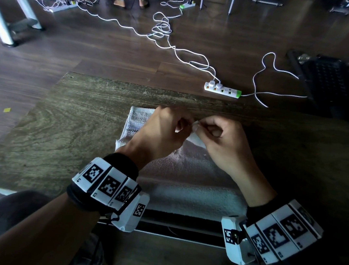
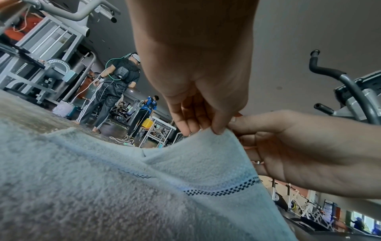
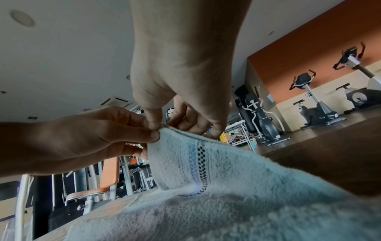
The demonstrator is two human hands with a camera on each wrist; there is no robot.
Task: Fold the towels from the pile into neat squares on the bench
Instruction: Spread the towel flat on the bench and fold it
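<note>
Both hands, left hand point(image 1: 165, 127) and right hand point(image 1: 217, 136), pinch towel point(image 1: 187, 171) corner with fingers point(image 2: 218, 128), lifted above counter point(image 1: 75, 123).

Wooden bench point(image 1: 68, 127) (dark-grained) under pale towel point(image 1: 186, 175)

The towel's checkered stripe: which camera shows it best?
The right wrist view: the checkered stripe runs close and sharp down the towel. The left wrist view shows it clearly too, but more obliquely. The head view shows only a short bit beside the left hand.
</note>
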